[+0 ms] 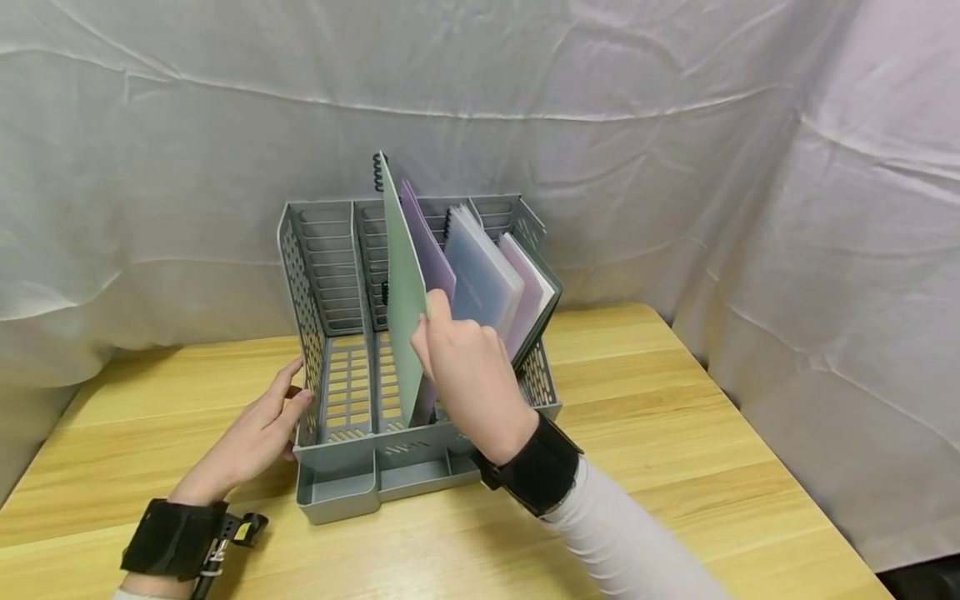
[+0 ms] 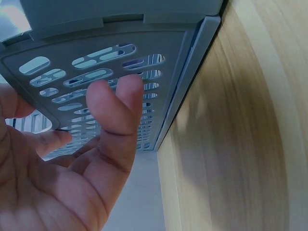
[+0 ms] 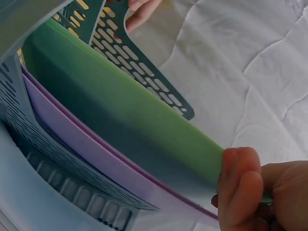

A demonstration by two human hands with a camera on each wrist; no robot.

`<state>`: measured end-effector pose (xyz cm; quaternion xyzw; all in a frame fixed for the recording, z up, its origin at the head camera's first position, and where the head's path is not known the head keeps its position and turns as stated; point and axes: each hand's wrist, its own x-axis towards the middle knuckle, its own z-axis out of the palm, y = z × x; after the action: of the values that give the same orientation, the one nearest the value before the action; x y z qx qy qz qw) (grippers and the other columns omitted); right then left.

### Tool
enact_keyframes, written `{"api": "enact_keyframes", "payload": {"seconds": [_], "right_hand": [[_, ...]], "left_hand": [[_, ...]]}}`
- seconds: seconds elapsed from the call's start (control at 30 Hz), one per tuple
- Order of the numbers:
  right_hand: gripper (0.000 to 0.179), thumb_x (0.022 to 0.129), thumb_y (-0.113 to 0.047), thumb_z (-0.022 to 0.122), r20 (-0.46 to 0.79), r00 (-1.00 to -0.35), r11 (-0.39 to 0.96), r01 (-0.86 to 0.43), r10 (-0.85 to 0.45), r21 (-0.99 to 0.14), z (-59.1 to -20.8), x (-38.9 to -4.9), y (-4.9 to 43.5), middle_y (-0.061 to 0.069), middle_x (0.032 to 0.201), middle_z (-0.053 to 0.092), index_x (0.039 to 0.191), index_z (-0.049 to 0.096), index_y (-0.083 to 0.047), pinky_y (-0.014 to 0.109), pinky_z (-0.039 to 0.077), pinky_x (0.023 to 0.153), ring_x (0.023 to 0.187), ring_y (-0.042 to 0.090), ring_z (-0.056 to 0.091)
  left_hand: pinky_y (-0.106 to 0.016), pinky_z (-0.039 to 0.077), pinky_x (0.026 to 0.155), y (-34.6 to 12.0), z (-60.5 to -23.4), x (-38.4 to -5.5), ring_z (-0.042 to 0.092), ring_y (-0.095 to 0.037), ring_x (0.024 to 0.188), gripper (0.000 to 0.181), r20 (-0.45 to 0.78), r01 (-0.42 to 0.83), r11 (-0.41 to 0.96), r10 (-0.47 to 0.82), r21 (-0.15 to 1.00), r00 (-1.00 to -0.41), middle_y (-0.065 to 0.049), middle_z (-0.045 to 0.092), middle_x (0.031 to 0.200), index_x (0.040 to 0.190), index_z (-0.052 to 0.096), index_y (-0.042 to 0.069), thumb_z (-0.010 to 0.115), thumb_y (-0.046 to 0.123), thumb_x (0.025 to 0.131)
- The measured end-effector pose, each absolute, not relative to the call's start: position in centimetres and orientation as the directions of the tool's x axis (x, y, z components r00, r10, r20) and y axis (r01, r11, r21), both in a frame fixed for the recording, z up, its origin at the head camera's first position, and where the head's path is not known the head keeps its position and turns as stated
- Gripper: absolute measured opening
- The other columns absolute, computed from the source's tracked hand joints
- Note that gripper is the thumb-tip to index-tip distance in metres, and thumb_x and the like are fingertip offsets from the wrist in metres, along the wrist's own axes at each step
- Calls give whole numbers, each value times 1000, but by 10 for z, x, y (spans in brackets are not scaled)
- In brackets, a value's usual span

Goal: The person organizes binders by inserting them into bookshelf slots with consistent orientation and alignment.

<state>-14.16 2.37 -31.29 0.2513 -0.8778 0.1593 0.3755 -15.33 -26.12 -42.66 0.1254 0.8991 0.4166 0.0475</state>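
A grey desk organizer [image 1: 332, 454] with upright compartments stands on the table. My right hand [image 1: 474, 367] pinches the near upper edge of a green spiral-bound notebook [image 1: 403, 292], which stands upright in a middle compartment. Beside it, to the right, leans a purple notebook [image 1: 429, 242]. In the right wrist view, the right fingers [image 3: 240, 183] curl over the corner of the green notebook [image 3: 130, 110]. My left hand [image 1: 258, 429] holds the organizer's left side panel near its front edge. Fingertips [image 2: 103, 96] lie against the perforated outside of that panel [image 2: 57, 101] in the left wrist view.
Further right in the organizer lean a clear-covered booklet [image 1: 480, 279], a pale purple notebook [image 1: 525, 287] and a dark-covered one [image 1: 546, 312]. Low open trays [image 1: 412, 477] run along the front. A grey cloth [image 1: 480, 100] hangs behind the wooden table [image 1: 652, 417].
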Motion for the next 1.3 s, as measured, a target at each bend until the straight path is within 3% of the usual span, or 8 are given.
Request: {"api": "enact_keyframes", "payload": {"seconds": [0.27,0.57,0.8,0.9,1.0,1.1,1.2,1.3], "right_hand": [[23,111,-13,52,629,-718,843,-506,-296,-180,-321,-149,19,1,54,59,90,48,-7,42,55,48,47,24,65],[40,116,-34,49,434,-866,839,-418,-250,-349,-313,-150,22,1,63,68,96,64,-3,38,62,58,51,12,67],[57,115,-40,51,469,-836,838,-455,-285,-302,-302,-146,44,-9,50,58,63,60,-18,40,60,61,47,5,56],[53,113,-36,56,529,-788,819,-506,-313,-269,-302,-147,60,-10,51,49,63,56,-18,33,49,53,47,5,48],[42,109,-31,64,607,-725,793,-559,-324,-244,-303,-149,80,-6,56,48,71,62,-13,30,39,51,49,9,45],[24,107,-27,67,635,-716,785,-557,-290,-269,-305,-150,105,0,70,68,94,75,-8,33,52,59,60,15,62],[29,108,-26,66,600,-761,802,-507,-245,-315,-310,-152,136,11,106,82,125,74,-5,47,62,86,94,29,78],[46,111,-27,62,541,-809,828,-456,-231,-327,-320,-155,169,19,143,70,150,59,-3,58,52,110,130,40,67]], "left_hand": [[-33,57,63,-262,-428,-153,62,-22,63,68,18,182,621,261,763,-965,-37,52,146,172,4,6,35,35,119],[-34,58,61,-264,-428,-151,62,-23,66,69,23,180,596,261,782,-965,-36,53,144,173,4,6,35,36,119],[-34,58,65,-270,-427,-149,66,-22,78,68,52,211,620,264,755,-963,-32,59,139,173,9,7,38,37,118],[-46,61,80,-278,-425,-145,72,-35,97,66,104,260,679,261,687,-960,-33,62,138,172,14,5,38,34,118],[-70,52,99,-289,-423,-138,63,-53,125,65,157,283,732,237,620,-959,-38,56,146,171,15,3,39,32,118],[-82,36,107,-300,-421,-131,42,-64,141,68,192,270,782,193,563,-962,-42,40,159,172,11,6,40,34,118],[-85,27,110,-306,-419,-125,32,-67,145,70,233,248,842,150,478,-961,-44,27,164,173,11,7,41,37,117],[-88,20,111,-308,-418,-119,27,-68,148,71,249,199,894,103,401,-963,-43,22,167,172,13,6,41,41,117]]}}
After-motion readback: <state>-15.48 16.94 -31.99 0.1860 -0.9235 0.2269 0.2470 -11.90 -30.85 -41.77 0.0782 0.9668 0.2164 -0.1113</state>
